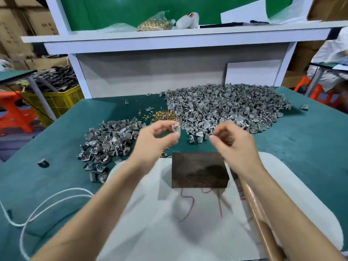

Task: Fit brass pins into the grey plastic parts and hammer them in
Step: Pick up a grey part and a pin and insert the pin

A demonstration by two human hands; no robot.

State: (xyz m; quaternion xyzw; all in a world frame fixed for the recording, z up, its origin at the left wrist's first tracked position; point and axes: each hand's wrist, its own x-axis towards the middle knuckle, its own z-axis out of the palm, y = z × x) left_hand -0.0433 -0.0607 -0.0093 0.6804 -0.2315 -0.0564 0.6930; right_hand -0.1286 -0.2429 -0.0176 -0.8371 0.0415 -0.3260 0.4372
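Note:
My left hand (156, 140) pinches one small grey plastic part (176, 128) between thumb and fingertips, held above the table. To its right, my right hand (232, 143) has thumb and forefinger pressed together near the part; whatever they pinch is too small and blurred to make out. A dark block (199, 169) sits on the white pad below both hands. Loose brass pins (165, 114) lie in a small heap behind the hands. A hammer's wooden handle (258, 210) runs under my right forearm.
A big heap of grey parts (226, 108) fills the back right of the green table, a smaller heap (105, 144) lies at the left. White cord (47, 202) loops at the front left. A bag of pins (155, 24) rests on the shelf.

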